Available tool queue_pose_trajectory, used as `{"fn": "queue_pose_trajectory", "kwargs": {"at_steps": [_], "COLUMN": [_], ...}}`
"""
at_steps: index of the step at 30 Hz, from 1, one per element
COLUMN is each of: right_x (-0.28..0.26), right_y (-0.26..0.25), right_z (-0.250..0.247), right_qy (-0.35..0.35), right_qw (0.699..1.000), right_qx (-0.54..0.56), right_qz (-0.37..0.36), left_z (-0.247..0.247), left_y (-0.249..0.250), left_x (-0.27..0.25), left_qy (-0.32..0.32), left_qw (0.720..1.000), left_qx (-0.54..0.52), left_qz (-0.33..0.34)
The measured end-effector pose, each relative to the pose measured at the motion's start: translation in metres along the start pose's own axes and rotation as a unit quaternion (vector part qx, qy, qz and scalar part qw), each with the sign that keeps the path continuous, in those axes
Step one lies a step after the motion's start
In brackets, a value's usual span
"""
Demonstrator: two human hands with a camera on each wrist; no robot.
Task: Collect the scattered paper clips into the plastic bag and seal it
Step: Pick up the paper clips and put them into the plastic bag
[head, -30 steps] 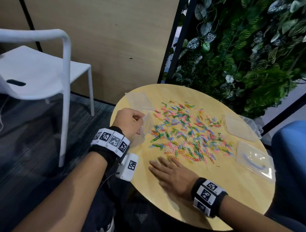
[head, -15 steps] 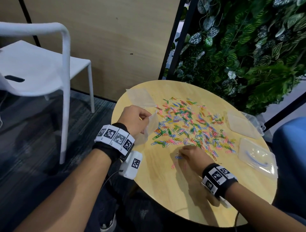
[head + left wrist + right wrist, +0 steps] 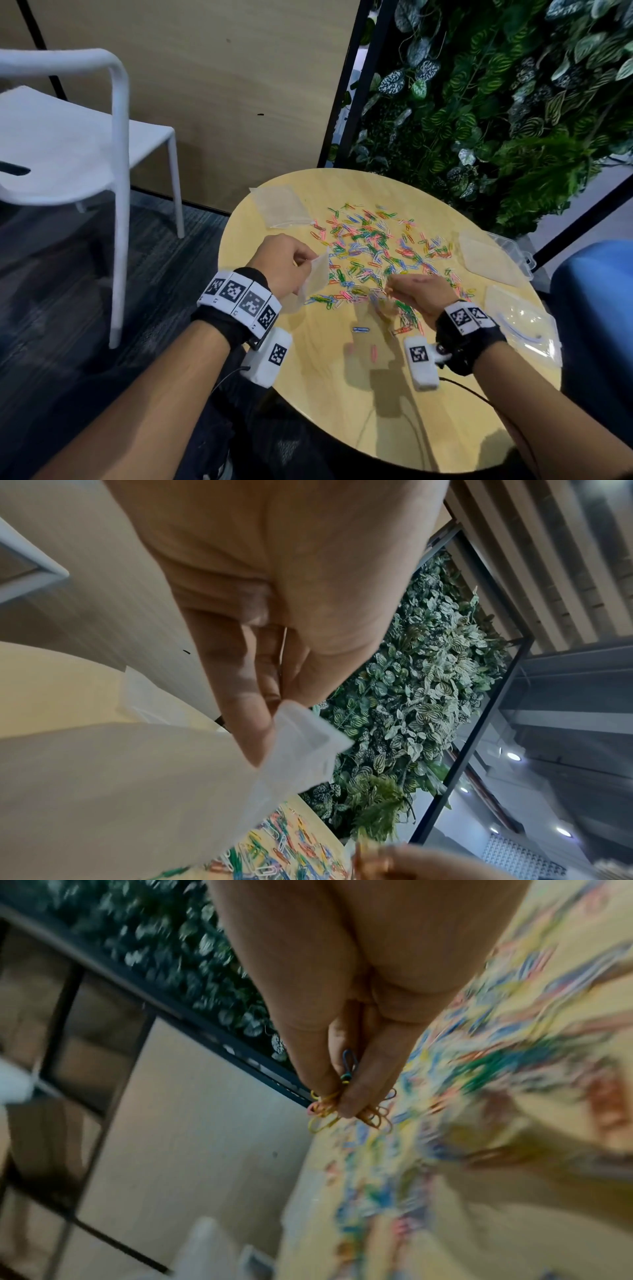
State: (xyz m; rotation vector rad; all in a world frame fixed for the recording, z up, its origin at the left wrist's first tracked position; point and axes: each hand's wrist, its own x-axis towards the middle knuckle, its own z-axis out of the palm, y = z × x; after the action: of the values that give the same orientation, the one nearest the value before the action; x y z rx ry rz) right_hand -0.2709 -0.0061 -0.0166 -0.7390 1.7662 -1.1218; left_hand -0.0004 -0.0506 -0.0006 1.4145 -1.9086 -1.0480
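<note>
The right wrist view is motion-blurred; the bench surface and the clips on it smear into streaks, and only the right hand (image 3: 346,1031) reads sharply. Its fingers (image 3: 363,1093) pinch a small bunch of paper clips (image 3: 329,1110), yellow, orange and blue, with the loops protruding below the fingertips. In the head view the same bunch is hidden behind the hand (image 3: 416,291), which is raised above the near edge of the scattered paper clips (image 3: 373,253).

The left hand (image 3: 286,263) grips the plastic bag (image 3: 317,277) at one top corner, thumb and fingers (image 3: 253,723) closed on the translucent film near the zip strip. The bag hangs beside the left edge of the clip spread; whether its mouth is open cannot be told. Its lower part is cut off in the left wrist view.

The round wooden bench (image 3: 308,394) carries the multicoloured clips across its centre. One blue clip (image 3: 360,329) lies apart on the near side, with a blurred pink clip (image 3: 374,352) nearer still. A second empty bag (image 3: 281,207) lies flat at the far left rim. Two further bags (image 3: 486,262) lie on the right side, the nearer one (image 3: 520,322) showing a blue line inside. A clear plastic box (image 3: 513,250) sits partly hidden at the right rim.

Beyond the bench stand a white plastic chair (image 3: 68,154), a wood-panelled wall (image 3: 222,85) and a foliage wall (image 3: 496,102) in a black frame. The floor is dark carpet (image 3: 51,308).
</note>
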Motion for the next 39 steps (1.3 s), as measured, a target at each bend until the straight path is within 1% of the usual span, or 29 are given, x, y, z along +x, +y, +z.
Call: {"fn": "queue_pose_trajectory", "kwargs": {"at_steps": [1, 2, 3, 6, 9, 13, 17, 20, 22, 24, 25, 26, 27, 28, 29, 30, 31, 32, 33, 35, 36, 37, 38, 39], "right_x": [-0.004, -0.010, -0.016, -0.030, -0.039, -0.043, -0.039, -0.036, -0.037, -0.037, -0.038, -0.039, -0.039, -0.039, -0.039, -0.038, -0.037, -0.035, -0.033, -0.025, -0.017, -0.007, 0.005, 0.015], "right_y": [-0.008, -0.015, -0.024, -0.040, -0.042, -0.031, -0.033, -0.038, -0.039, -0.039, -0.038, -0.037, -0.036, -0.035, -0.036, -0.038, -0.042, -0.047, -0.054, -0.066, -0.069, -0.071, -0.070, -0.067], "right_z": [0.007, 0.014, 0.023, 0.047, 0.074, 0.099, 0.104, 0.107, 0.109, 0.111, 0.111, 0.112, 0.112, 0.113, 0.114, 0.114, 0.114, 0.113, 0.112, 0.110, 0.109, 0.109, 0.111, 0.114], "right_qy": [-0.032, -0.060, -0.087, -0.149, -0.178, -0.180, -0.169, -0.177, -0.183, -0.169, -0.148, -0.124, -0.111, -0.116, -0.137, -0.165, -0.193, -0.218, -0.240, -0.279, -0.274, -0.250, -0.208, -0.172], "right_qw": [0.995, 0.986, 0.978, 0.958, 0.949, 0.964, 0.979, 0.983, 0.982, 0.974, 0.961, 0.936, 0.901, 0.862, 0.831, 0.810, 0.799, 0.804, 0.824, 0.892, 0.914, 0.924, 0.919, 0.893], "right_qx": [0.093, 0.152, 0.188, 0.242, 0.258, 0.194, 0.118, 0.055, -0.009, -0.097, -0.158, -0.227, -0.293, -0.351, -0.397, -0.428, -0.445, -0.432, -0.391, -0.229, -0.166, -0.154, -0.205, -0.293], "right_qz": [0.009, 0.014, 0.018, 0.029, 0.039, 0.022, 0.002, -0.010, -0.043, -0.115, -0.172, -0.238, -0.301, -0.346, -0.365, -0.364, -0.356, -0.345, -0.334, -0.274, -0.248, -0.245, -0.264, -0.295], "left_z": [0.002, 0.003, 0.005, 0.010, 0.013, 0.010, 0.007, 0.003, 0.002, 0.001, 0.001, 0.000, -0.002, -0.004, -0.007, -0.010, -0.014, -0.017, -0.021, -0.031, -0.037, -0.043, -0.050, -0.056], "left_y": [0.001, 0.001, 0.002, 0.002, 0.001, 0.004, 0.002, 0.001, -0.001, -0.003, -0.003, -0.002, -0.002, -0.001, -0.002, -0.003, -0.004, -0.007, -0.010, -0.019, -0.024, -0.030, -0.035, -0.040], "left_x": [0.001, 0.001, 0.002, 0.004, 0.005, 0.003, 0.003, 0.003, 0.004, 0.006, 0.006, 0.006, 0.006, 0.005, 0.005, 0.004, 0.004, 0.004, 0.003, 0.002, 0.000, 0.000, 0.000, -0.001], "left_qy": [0.000, 0.001, 0.002, 0.005, 0.008, 0.021, 0.024, 0.033, 0.039, 0.047, 0.052, 0.055, 0.058, 0.059, 0.059, 0.059, 0.062, 0.067, 0.077, 0.102, 0.118, 0.137, 0.158, 0.177], "left_qw": [1.000, 1.000, 1.000, 1.000, 1.000, 0.999, 0.999, 0.999, 0.999, 0.999, 0.998, 0.998, 0.998, 0.997, 0.997, 0.997, 0.997, 0.996, 0.995, 0.993, 0.991, 0.989, 0.986, 0.983], "left_qx": [0.008, 0.013, 0.018, 0.020, 0.012, 0.006, -0.006, -0.007, -0.013, -0.025, -0.029, -0.032, -0.037, -0.044, -0.049, -0.051, -0.052, -0.053, -0.054, -0.050, -0.047, -0.046, -0.048, -0.052], "left_qz": [0.005, 0.009, 0.012, 0.012, 0.015, 0.032, 0.022, 0.011, -0.001, -0.008, -0.009, -0.009, -0.009, -0.009, -0.011, -0.014, -0.017, -0.021, -0.023, -0.028, -0.030, -0.029, -0.026, -0.025]}}
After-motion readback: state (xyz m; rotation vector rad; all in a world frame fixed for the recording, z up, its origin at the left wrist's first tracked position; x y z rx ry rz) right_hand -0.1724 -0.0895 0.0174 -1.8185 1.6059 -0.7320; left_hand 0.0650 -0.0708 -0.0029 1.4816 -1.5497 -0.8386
